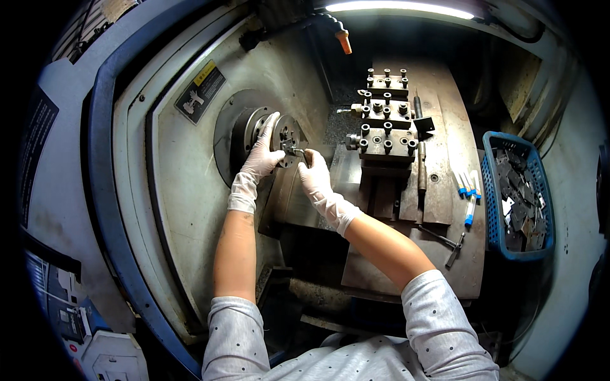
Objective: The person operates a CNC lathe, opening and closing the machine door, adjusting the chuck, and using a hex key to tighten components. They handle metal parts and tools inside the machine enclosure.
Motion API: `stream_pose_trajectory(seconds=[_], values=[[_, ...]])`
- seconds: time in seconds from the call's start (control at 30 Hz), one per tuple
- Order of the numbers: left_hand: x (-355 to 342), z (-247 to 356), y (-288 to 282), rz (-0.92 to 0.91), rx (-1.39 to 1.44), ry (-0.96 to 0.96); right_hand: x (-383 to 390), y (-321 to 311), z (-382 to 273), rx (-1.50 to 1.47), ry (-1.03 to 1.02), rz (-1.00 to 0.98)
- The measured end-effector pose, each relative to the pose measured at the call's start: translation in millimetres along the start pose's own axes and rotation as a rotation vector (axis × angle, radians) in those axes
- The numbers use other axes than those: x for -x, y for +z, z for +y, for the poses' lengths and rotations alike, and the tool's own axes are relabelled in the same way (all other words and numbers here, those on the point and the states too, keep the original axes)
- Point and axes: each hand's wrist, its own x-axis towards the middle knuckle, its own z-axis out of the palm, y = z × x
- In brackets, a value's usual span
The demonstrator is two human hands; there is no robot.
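A round metal lathe chuck (290,127) sticks out from the pale machine wall at the left. My left hand (260,160), in a thin white glove, grips its near side, with the index finger stretched along the rim and the thumb at the front face. Facing it from the right, my gloved right hand (316,178) pinches a small shiny metal piece (300,152) against the middle of the chuck's face. My fingers cover part of this piece, so its exact kind cannot be made out.
Right of the chuck stand tool posts (387,143) with upright bolts on a metal slide. Blue-capped tubes (471,197) and a T-handled wrench (455,250) lie nearby. A blue basket (488,190) holds dark flat pieces. Above hangs an orange-tipped nozzle (344,42).
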Motion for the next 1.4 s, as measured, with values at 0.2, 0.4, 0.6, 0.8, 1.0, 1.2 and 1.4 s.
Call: stream_pose_trajectory(seconds=[0.2,0.4,0.6,0.8,1.0,1.2,1.4], values=[[-1.1,-0.9,1.6,0.008,0.027,0.017,2.2,-1.6,0.0,0.026,0.024,-0.011],[0.6,-2.4,-0.5,0.01,0.095,0.014,5.2,-9.5,-21.1,0.225,-0.138,0.022],[-3.1,-3.3,-4.1,-0.002,0.163,0.031,-15.1,-8.5,-35.0,0.472,-0.467,-0.095],[-1.9,-5.2,-4.0,0.006,0.195,0.013,-21.0,-13.9,-27.7,0.505,-0.508,-0.179],[-2.1,-5.5,-3.0,0.025,0.196,0.007,-25.3,-18.7,-34.8,0.439,-0.42,-0.317],[-1.8,-5.9,-3.3,0.028,0.211,-0.002,-26.6,-16.6,-33.0,0.352,-0.418,-0.293],[-2.0,-4.1,-2.2,0.037,0.228,-0.015,-28.5,-16.4,-35.5,0.305,-0.339,-0.328]])
